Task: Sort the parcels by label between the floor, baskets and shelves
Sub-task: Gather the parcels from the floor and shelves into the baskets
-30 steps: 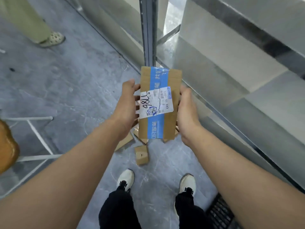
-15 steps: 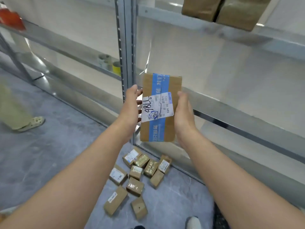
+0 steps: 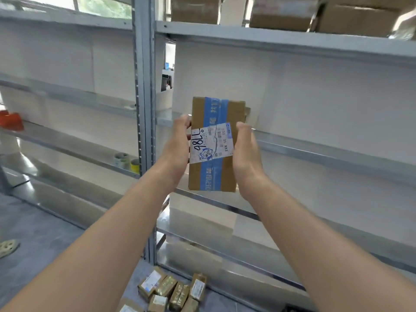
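Before the grey metal shelving (image 3: 144, 109), we hold the brown cardboard parcel with blue tape and a white label (image 3: 215, 144) upright in the air, level with the middle shelf and higher against the rack than half a second ago. Our left hand (image 3: 176, 143) keeps its fingers curled round the left edge. Our right hand (image 3: 246, 152) grips the right edge, its fingertips hidden behind. Small brown parcels (image 3: 171, 287) on the grey floor (image 3: 45, 233) have slid to the view's bottom edge, and big cardboard boxes (image 3: 281, 16) on the top shelf show more fully.
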`<state>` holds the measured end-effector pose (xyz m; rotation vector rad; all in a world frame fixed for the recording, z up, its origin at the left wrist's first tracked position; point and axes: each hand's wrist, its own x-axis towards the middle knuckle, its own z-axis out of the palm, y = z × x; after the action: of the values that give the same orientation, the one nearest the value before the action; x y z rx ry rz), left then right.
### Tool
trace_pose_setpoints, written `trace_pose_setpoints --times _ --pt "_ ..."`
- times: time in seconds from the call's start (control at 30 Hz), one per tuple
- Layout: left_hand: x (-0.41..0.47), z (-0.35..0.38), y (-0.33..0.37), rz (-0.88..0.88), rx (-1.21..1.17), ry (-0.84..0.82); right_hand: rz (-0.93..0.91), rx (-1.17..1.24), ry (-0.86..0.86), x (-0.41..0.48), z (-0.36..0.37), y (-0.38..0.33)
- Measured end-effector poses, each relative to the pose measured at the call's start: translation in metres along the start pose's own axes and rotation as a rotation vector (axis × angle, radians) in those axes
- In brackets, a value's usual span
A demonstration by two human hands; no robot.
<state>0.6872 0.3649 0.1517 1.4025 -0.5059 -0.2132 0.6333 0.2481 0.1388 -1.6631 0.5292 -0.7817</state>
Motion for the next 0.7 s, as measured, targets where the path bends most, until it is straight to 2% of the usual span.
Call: trace_pose_setpoints --times 0.33,0.7 --pt "-0.066 0.104 0.102 0.139 -0.001 -0.138 -0.165 0.050 0.070 -0.038 -0.135 -0.087" --pt "-0.079 0.155 0.138 0.151 -0.036 -0.379 -0.189 0.003 0.317 -0.057 -0.198 -0.125"
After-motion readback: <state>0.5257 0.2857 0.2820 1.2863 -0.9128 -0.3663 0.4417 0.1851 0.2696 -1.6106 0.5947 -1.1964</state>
